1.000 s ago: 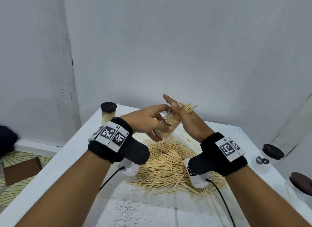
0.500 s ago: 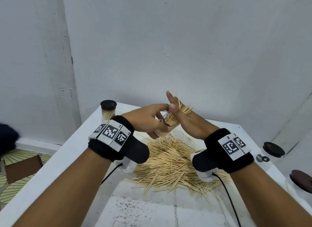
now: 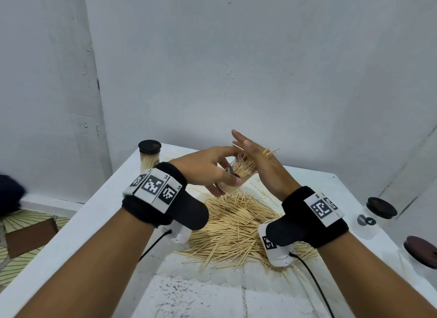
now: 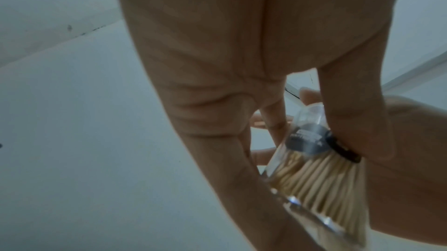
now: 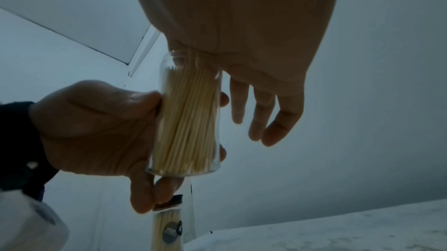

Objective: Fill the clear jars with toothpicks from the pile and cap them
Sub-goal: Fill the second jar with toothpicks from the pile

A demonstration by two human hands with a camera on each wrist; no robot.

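White tabletop [image 3: 113, 213] set in a corner of plain grey-white walls [image 3: 260, 69]; patterned floor [image 3: 14, 251] visible at far left. At the back left corner, a capped jar [image 3: 149, 155] full of toothpicks, standing upright. In the middle, a loose pile [image 3: 236, 225] of toothpicks spread on the tabletop. At far right, two empty jars [image 3: 376, 217] with dark lids, upright near the edge.

Above the pile, raised clear of the tabletop: left hand [image 3: 208, 166], wrist in a black band with printed markers, fingers and thumb curled around a clear jar [image 3: 233, 179], tilted with its mouth toward the right. Jar packed with toothpicks [image 5: 188, 117], some fanning out past the mouth. Right hand [image 3: 262, 166], banded likewise, fingers straight and together, palm flat against the protruding toothpick ends, gripping nothing. One toothpick [image 3: 238, 147] lying across the right fingers. Hands close together, meeting at the jar's mouth.
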